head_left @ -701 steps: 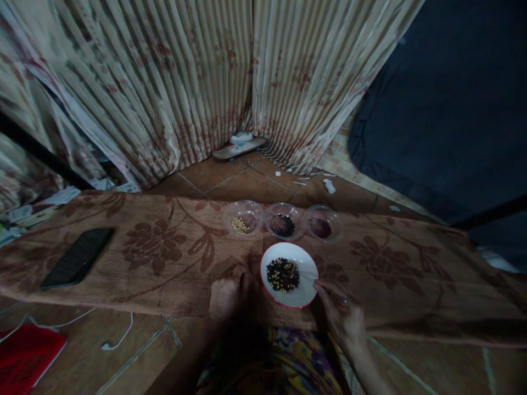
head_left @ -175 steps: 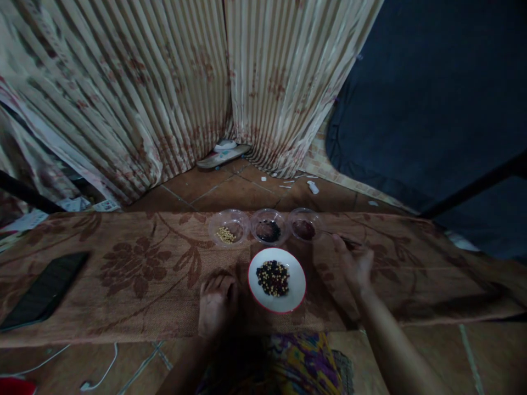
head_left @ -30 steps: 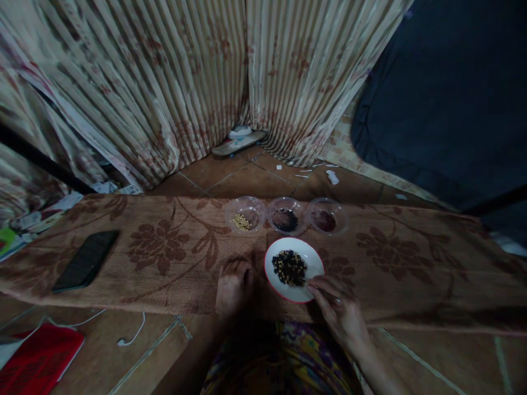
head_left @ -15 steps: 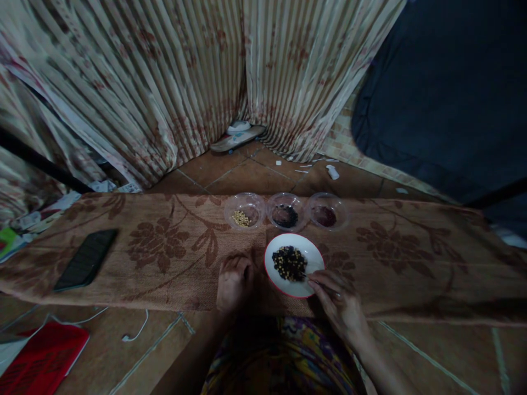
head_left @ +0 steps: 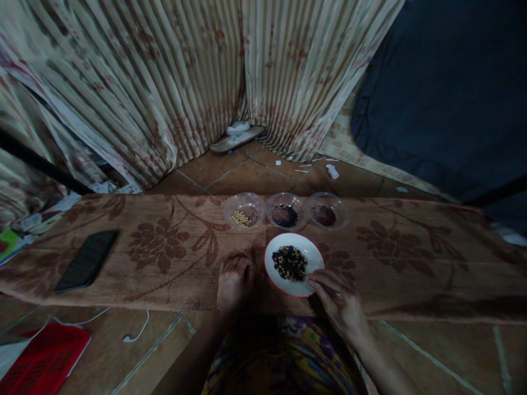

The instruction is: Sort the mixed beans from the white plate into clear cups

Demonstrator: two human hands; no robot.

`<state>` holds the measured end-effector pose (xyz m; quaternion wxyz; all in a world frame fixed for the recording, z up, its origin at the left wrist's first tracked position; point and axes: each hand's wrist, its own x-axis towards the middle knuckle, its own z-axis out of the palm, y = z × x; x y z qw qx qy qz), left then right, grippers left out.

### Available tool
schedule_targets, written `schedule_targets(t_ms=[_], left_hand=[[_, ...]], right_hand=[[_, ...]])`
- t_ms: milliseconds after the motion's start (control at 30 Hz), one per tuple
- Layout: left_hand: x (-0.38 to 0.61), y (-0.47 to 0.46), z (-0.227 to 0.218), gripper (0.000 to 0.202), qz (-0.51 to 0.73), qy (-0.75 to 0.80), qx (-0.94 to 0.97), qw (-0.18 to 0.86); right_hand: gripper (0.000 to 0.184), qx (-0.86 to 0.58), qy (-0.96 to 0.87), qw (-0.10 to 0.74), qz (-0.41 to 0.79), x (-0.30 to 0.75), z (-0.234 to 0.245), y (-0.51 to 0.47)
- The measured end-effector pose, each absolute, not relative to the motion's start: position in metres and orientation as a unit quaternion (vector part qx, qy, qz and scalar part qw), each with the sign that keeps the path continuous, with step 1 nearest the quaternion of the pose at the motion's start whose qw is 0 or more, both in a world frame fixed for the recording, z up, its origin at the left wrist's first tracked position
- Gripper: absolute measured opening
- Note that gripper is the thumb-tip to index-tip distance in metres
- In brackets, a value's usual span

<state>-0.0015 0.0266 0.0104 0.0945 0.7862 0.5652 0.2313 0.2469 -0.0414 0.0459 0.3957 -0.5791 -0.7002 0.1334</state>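
Head view: white red-rimmed dish [head_left: 314,257] on patterned cloth [head_left: 391,293], between hands and slightly beyond; round, no long axis. Right hand [head_left: 340,304] nearer, at near-right rim, pinching thin utensil [head_left: 303,274] that slants left and away into bean mix [head_left: 289,262]. Left hand [head_left: 234,282] apart from dish, fingers curled, nothing visible inside. Print on red item [head_left: 49,354] unreadable; no brands legible.

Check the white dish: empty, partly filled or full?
Partly filled. Dark and yellow beans sit in one patch inside the white dish, with bare white showing around them.
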Motion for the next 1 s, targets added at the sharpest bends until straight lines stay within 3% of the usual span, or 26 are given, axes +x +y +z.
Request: schedule_targets(t_ms=[400,667,867,1000], left_hand=[[-0.001,0.027,0.009,0.015,0.234,0.571,0.783,0.083],[-0.002,0.028,0.010,0.015,0.238,0.562,0.788,0.073],[-0.006,0.032,0.002,0.017,0.260,0.543,0.797,0.049],[-0.008,0.033,0.000,0.017,0.276,0.534,0.798,0.044]], right_hand=[[0.014,-0.598,-0.674,0.409,0.140,0.249,0.038,-0.044],[0.020,-0.631,-0.563,0.502,0.180,0.258,0.057,-0.035],[0.023,-0.644,-0.500,0.576,0.058,0.305,0.094,0.017],[0.028,-0.631,-0.485,0.603,0.057,0.328,0.094,0.043]])
